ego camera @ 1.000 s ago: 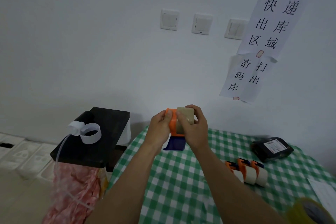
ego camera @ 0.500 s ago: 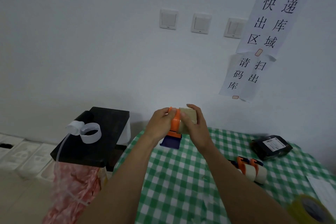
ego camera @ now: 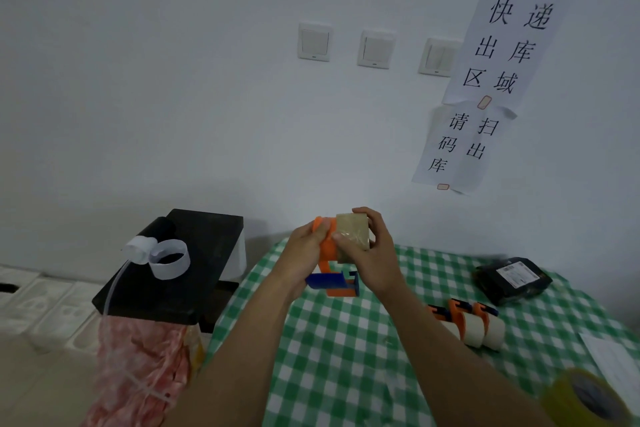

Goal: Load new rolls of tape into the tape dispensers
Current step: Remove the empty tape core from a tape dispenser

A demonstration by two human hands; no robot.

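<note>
I hold an orange and blue tape dispenser (ego camera: 335, 282) up in front of me, above the far edge of the green checked table (ego camera: 346, 350). My left hand (ego camera: 304, 256) grips its orange wheel side. A tan tape roll (ego camera: 351, 236) sits on the dispenser's hub, and my right hand (ego camera: 372, 253) is curled round it, thumb on its face. Two more orange dispensers with pale rolls (ego camera: 474, 324) lie on the cloth to the right. A yellow tape roll (ego camera: 585, 399) stands at the bottom right corner.
A black wrapped parcel (ego camera: 512, 279) lies at the table's far right, with a white paper (ego camera: 613, 354) near the right edge. Left of the table stands a black stool (ego camera: 173, 267) bearing an empty white tape core (ego camera: 169, 258), over a pink bag (ego camera: 138, 364).
The dispenser has turned in my hands: its blue handle now hangs lower and points left. Both hands keep their hold and have shifted slightly right and down.
</note>
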